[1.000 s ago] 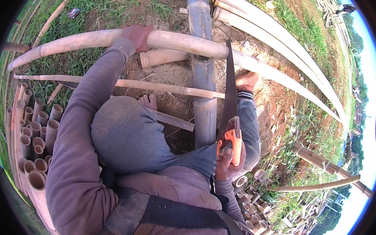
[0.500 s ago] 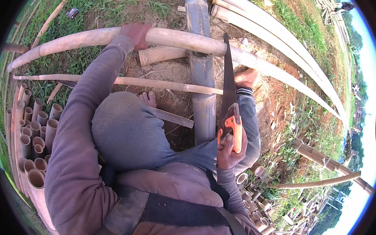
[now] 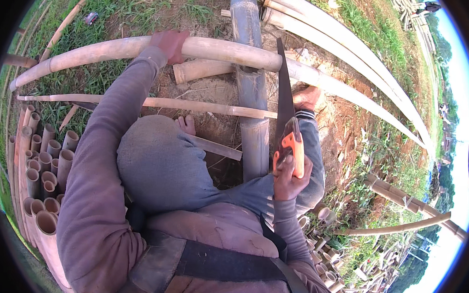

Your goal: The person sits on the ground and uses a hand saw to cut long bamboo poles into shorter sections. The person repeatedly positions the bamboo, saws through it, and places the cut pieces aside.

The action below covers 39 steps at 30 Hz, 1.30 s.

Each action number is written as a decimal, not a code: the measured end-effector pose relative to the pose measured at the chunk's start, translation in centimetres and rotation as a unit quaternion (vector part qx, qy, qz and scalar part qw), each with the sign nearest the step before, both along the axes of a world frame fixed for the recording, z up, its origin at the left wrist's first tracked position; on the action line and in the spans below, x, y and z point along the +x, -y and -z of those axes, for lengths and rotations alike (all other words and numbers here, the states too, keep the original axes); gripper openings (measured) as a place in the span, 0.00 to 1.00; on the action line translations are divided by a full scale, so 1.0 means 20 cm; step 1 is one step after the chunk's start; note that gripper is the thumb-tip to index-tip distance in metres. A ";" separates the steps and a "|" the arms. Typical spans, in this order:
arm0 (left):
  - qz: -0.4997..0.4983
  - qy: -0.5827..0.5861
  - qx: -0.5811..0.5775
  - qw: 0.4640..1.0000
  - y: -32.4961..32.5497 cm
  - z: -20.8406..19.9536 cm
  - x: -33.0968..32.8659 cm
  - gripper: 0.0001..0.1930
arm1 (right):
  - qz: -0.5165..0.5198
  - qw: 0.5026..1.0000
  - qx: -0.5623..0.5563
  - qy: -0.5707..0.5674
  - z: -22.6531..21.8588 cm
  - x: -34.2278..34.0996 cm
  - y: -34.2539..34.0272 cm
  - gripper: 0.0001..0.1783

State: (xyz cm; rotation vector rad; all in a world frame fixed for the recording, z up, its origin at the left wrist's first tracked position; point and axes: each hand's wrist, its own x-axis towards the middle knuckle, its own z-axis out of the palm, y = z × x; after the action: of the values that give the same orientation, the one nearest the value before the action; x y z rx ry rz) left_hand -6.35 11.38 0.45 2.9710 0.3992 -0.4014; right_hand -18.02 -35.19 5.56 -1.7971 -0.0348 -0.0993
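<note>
My left hand grips a long pale bamboo pole that lies across a thick grey bamboo post. My right hand holds the orange handle of a hand saw. Its dark blade runs up to the pole just right of the post and meets it there. My bent knee in grey cloth fills the middle of the view. One bare foot rests on the dirt, and the other is beside the blade.
Several cut bamboo tubes are stacked at the left. A thin bamboo stick lies across below the pole. More long poles run off to the upper right. Short offcuts lie at the lower right, with grass around.
The saw has slid forward, away from me, with my right hand following it up toward the pole. My left hand has stayed on the pole.
</note>
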 end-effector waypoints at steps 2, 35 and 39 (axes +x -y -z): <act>-0.003 -0.013 -0.002 1.000 -0.01 0.02 0.00 0.39 | 0.006 1.000 -0.003 -0.023 -0.04 -0.22 0.09 0.14; 0.004 0.009 -0.010 1.000 0.00 0.02 0.00 0.35 | 0.001 0.999 -0.051 0.011 -0.03 -0.13 0.07 0.11; 0.015 -0.003 -0.019 1.000 0.06 -0.01 0.07 0.35 | -0.003 0.996 -0.078 0.035 0.21 0.65 -0.20 0.09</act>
State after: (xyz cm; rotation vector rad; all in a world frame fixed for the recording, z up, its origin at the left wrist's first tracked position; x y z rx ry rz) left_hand -4.92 10.14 0.68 2.9423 0.3430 -0.4154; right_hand -5.11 -31.22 1.36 -1.9490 -0.0999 -0.1592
